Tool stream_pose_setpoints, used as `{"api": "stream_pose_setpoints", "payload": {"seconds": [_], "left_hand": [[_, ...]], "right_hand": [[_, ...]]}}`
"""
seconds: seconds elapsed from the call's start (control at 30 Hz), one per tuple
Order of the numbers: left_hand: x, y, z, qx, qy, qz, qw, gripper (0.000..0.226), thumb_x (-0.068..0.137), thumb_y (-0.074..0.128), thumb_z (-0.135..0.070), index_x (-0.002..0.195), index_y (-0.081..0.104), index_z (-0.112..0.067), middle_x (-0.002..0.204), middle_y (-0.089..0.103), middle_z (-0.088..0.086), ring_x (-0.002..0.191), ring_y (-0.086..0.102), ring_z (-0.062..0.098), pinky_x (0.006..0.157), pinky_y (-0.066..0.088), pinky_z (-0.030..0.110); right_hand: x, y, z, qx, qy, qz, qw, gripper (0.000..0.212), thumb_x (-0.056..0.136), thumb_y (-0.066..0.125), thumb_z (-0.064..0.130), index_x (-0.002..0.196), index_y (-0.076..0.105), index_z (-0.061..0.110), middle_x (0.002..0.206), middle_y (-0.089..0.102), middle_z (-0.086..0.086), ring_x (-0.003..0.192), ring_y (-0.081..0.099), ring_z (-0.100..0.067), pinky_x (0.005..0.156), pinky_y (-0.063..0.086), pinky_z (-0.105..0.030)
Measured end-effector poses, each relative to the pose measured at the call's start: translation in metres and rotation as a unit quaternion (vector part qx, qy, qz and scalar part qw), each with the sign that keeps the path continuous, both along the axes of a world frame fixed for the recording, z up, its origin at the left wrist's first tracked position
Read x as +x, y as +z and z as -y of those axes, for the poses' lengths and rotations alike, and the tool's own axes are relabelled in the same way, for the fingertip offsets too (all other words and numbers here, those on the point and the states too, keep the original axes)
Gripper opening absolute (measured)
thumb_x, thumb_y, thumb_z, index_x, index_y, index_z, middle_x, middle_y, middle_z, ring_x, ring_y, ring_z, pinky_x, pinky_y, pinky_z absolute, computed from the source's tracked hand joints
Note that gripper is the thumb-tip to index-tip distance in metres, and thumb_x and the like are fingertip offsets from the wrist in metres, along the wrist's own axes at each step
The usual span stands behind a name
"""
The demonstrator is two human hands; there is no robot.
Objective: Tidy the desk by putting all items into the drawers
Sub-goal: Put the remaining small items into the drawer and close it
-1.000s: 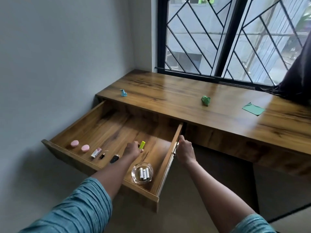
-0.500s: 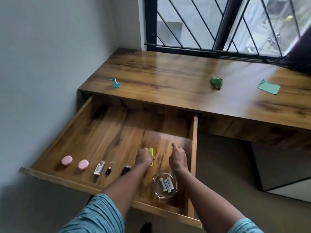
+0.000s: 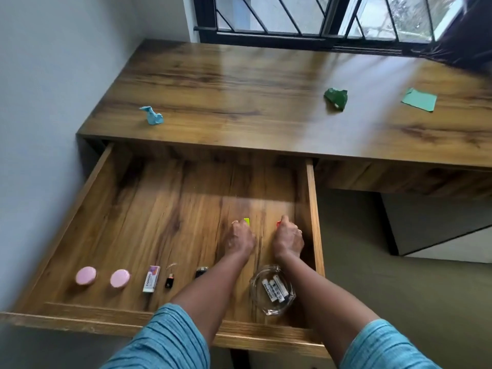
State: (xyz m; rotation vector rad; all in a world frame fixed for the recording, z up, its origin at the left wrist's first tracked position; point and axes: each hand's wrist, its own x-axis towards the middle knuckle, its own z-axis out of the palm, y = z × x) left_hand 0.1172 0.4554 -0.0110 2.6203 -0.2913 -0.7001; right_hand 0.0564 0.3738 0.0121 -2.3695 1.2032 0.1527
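Both forearms are reaching forward and down into the pulled-out wooden drawer (image 3: 310,209), with blue ribbed sleeves (image 3: 170,339) sitting near the elbows. Left hand (image 3: 241,239) is hovering knuckles-up over the drawer floor. Its fingers are curling round a small yellow-green piece (image 3: 247,221), and the tip is poking out past the knuckles. Right hand (image 3: 288,239) is sitting just beside it, near the drawer's right wall, back up. It is clenching on a small red piece (image 3: 278,223), of which only a sliver is showing.

Lying in a row along the drawer front:
- a round pink disc (image 3: 85,275) and a second pink disc (image 3: 120,278)
- a white-and-purple rectangular box (image 3: 151,278) reading "camlin"
- a small black item with a thin loop (image 3: 169,280)
- a black object (image 3: 201,272) partly hiding behind the left forearm
- a clear glass ashtray (image 3: 288,302) holding white cylinders (image 3: 274,290), their dark print too blurred to read

Lying on the wooden desk top (image 3: 239,83), outside the drawer:
- a light blue folded paper figure (image 3: 152,115) at left
- a dark green crumpled paper (image 3: 336,99)
- a flat green paper square (image 3: 419,99) at right
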Motion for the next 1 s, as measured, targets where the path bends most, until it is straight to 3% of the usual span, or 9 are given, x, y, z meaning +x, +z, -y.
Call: {"api": "stream_pose_setpoints", "payload": {"seconds": [0.1,0.27,0.57,1.0], "left_hand": [[0.002,-0.003,0.000,-0.002,-0.018,-0.005,1.000,0.037,0.098,0.048,-0.019,0.130,0.047,-0.001,0.131,0.049,0.017,0.120,0.051,0.031,0.097,0.044,0.036],[0.001,-0.003,-0.002,0.008,-0.021,0.009,1.000,0.037,0.095,0.054,-0.023,0.128,0.051,-0.006,0.125,0.054,0.011,0.112,0.057,0.025,0.088,0.048,0.032],[-0.006,0.001,0.004,0.018,-0.045,0.018,0.999,0.045,0.094,0.056,-0.027,0.134,0.046,-0.009,0.130,0.051,0.010,0.118,0.054,0.024,0.094,0.047,0.032],[-0.012,0.007,0.012,0.033,-0.061,0.028,0.997,0.048,0.096,0.054,-0.027,0.138,0.042,-0.007,0.131,0.051,0.011,0.120,0.054,0.025,0.093,0.046,0.032]], "right_hand": [[0.005,-0.003,-0.002,0.004,-0.013,-0.003,1.000,0.018,0.098,0.042,0.007,0.113,0.052,0.008,0.108,0.064,-0.012,0.100,0.062,-0.027,0.076,0.050,-0.032],[0.007,-0.006,-0.003,0.003,-0.018,-0.002,1.000,0.020,0.098,0.040,0.007,0.114,0.053,0.006,0.109,0.062,-0.013,0.100,0.062,-0.027,0.077,0.050,-0.031],[0.004,-0.008,0.000,0.008,-0.018,-0.001,1.000,0.025,0.097,0.042,0.003,0.121,0.050,0.005,0.114,0.058,-0.015,0.105,0.060,-0.028,0.085,0.050,-0.034],[-0.003,0.000,0.009,-0.005,-0.016,0.013,1.000,0.025,0.098,0.038,0.004,0.123,0.044,0.004,0.117,0.056,-0.017,0.106,0.059,-0.031,0.082,0.048,-0.034]]}}
